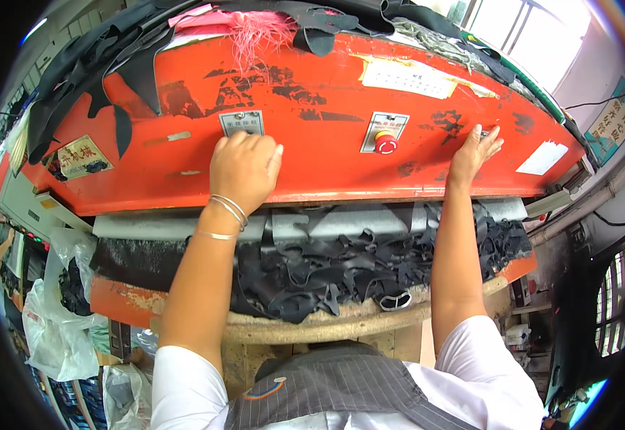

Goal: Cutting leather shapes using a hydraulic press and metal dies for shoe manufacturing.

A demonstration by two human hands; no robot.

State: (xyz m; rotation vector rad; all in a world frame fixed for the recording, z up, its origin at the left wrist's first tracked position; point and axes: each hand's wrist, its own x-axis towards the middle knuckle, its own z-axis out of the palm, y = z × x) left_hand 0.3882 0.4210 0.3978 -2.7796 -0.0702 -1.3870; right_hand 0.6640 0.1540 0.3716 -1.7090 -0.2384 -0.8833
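My left hand [244, 168] is curled into a fist against a small metal control plate [239, 118] on the red machine front [305, 172]. Its knuckles cover the lower part of that plate, and whatever control lies there is hidden. Farther right, my right hand [473, 154] is raised at the panel with its fingers spread, over a small round control [484, 133] that shows only partly. Between the hands a red mushroom-shaped stop button [385, 143] stands out from a second plate. Neither hand touches it.
Below the panel, a heap of black cut leather-like scraps [312, 276] covers the machine bed, which has a worn front edge [327, 330]. Black sheets [140, 72] and pink fibres [258, 32] drape over the machine's top. Clear plastic bags [58, 326] hang at left.
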